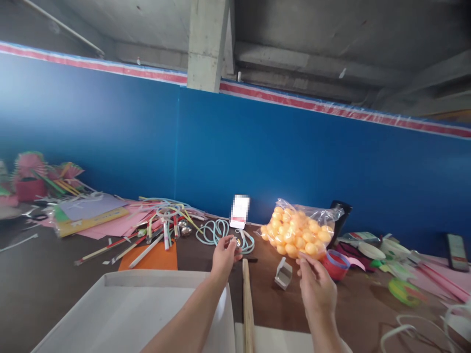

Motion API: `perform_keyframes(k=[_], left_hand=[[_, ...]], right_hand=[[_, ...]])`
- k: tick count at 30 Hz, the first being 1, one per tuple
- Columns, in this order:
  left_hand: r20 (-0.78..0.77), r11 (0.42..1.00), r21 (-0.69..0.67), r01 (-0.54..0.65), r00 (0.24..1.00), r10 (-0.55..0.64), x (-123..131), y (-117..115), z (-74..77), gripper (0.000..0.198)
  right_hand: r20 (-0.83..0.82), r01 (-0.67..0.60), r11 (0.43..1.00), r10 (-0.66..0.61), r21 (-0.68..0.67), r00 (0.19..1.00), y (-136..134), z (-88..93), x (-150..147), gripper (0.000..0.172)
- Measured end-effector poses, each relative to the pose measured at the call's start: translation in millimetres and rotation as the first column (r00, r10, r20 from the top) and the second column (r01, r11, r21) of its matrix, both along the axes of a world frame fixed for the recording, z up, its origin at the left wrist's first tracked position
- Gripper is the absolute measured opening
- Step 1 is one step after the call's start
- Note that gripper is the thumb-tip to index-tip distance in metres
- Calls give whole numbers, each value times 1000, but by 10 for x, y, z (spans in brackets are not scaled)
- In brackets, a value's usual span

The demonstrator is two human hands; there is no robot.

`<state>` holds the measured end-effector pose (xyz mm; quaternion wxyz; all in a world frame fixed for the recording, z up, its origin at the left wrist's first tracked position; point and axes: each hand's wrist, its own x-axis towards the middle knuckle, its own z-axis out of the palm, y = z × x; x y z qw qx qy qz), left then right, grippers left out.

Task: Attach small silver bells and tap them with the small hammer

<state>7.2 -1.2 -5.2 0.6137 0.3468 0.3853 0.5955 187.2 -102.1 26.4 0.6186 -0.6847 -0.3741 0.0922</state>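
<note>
My left hand (224,257) is closed, its thumb and fingers pinching a small shiny silvery object (238,241) just in front of a coiled pale-blue cord (211,234). Farther right, my right hand (319,284) is closed too, with thumb and forefinger brought together; whatever is between them is too small to make out. Its fingertips are near the lower edge of a clear plastic bag of orange balls (294,230). Between the two hands stands a small white box (283,273) with its flap up. A phone-like white upright thing (240,211), partly blurred out, leans at the wall.
Under my left arm is a large white tray (154,277). A wooden stick (248,304) lies beside it. Straws and markers (165,228), coloured paper (110,223) and an orange sheet (147,257) are to the left. A red cup (335,264) and tape rolls (406,292) are right.
</note>
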Motion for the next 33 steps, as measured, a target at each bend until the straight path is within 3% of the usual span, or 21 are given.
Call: perform_keyframes(k=[4,9,12,17,20,24,27,33], left_hand=[[10,1000,-20,3,1000,-3,-7,1,3,33],[-1,1000,7,0,1000,0,-4,13,-25,33],[-20,1000,6,1,1000,-1,4,8,-19,32],[-42,1000,6,6,999,-6,26,8,-10,31],[-62,1000,23,7,998,-6,39,30,-36,31],[-80,999,42,6,997,-2,53,65,-85,32],[-88,999,43,10,996,-7,62,82,-109,33],[-102,999,43,8,995,-3,65,78,-99,34]], right_hand=[[67,12,991,-3,-132,998,61,-70,214,36],[285,-38,931,149,-362,947,144,-194,377,28],[377,-30,868,247,-496,893,160,-224,382,24],[373,-57,733,410,-678,832,150,-187,318,23],[359,-94,710,461,-698,812,154,-150,309,19],[314,-204,757,479,-620,820,208,-135,346,8],[326,-211,775,473,-596,819,277,-136,369,5],[362,-214,692,585,-690,725,362,-178,395,14]])
